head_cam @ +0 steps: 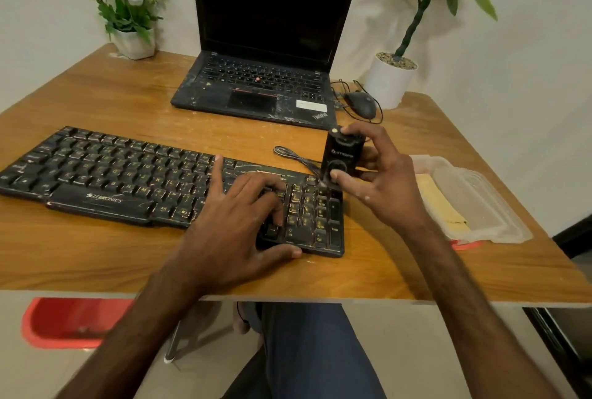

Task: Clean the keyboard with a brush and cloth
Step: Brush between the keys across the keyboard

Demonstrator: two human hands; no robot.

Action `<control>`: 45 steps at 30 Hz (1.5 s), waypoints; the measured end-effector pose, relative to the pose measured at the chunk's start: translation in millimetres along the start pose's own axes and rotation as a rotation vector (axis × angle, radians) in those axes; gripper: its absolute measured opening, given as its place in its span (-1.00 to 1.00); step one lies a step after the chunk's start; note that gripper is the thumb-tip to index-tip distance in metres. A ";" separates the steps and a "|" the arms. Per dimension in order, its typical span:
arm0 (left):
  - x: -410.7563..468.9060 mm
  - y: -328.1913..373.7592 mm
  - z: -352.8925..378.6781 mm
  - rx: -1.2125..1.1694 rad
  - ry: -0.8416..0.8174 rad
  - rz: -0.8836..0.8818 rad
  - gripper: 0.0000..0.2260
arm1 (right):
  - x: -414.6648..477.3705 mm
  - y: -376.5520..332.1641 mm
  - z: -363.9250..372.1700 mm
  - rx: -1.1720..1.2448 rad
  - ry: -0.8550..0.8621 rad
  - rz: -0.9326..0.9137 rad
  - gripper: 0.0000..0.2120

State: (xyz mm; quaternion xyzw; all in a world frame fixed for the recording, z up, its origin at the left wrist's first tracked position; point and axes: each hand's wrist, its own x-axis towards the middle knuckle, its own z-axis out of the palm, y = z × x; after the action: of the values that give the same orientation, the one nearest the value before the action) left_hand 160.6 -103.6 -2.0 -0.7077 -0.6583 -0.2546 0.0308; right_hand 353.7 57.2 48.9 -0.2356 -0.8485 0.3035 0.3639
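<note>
Legs in dark blue trousers point(304, 350) show nearest me, under the front edge of the bench point(96, 257). On the bench lies the black keyboard point(112, 181). I see the left hand point(237, 222) resting flat on the keyboard's right part, beside the number pad, its fingers straight and spread apart and its thumb on the keyboard's front edge. Over the keyboard's far right corner, the right hand point(387, 187) grips a small black brush tool point(341, 155) upright, fingers curled round its body. Its pale tip touches the top keys of the number pad. Right of the keyboard, a yellow cloth point(439, 203) lies by a clear plastic tray point(483, 203); I cannot tell whether it sits inside or beneath. Just behind the keyboard a thin cable point(294, 157) loops. Farther behind stand an open laptop point(266, 46) with a dark screen and a mouse point(360, 104). Farthest back are a white-flowered plant point(128, 8), behind the keyboard's left end, and a green plant in a white pot point(389, 81), behind its right end.
</note>
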 end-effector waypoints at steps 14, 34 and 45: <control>-0.9 1.5 -0.3 -0.006 0.011 -0.002 -0.53 | 10.3 1.1 0.2 -0.211 -0.041 -0.090 -0.44; -1.8 2.5 -1.3 -0.005 0.001 -0.008 -0.53 | 17.1 -1.0 -5.7 -0.194 -0.095 -0.149 -0.45; -1.6 2.3 -1.4 -0.025 0.016 0.000 -0.53 | 4.4 4.9 -1.7 0.046 -0.022 -0.057 -0.42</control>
State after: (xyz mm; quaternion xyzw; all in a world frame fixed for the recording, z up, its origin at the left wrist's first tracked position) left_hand 162.3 -105.8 -0.8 -0.7061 -0.6546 -0.2686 0.0270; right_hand 353.1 64.0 48.6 -0.1996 -0.8516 0.3147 0.3685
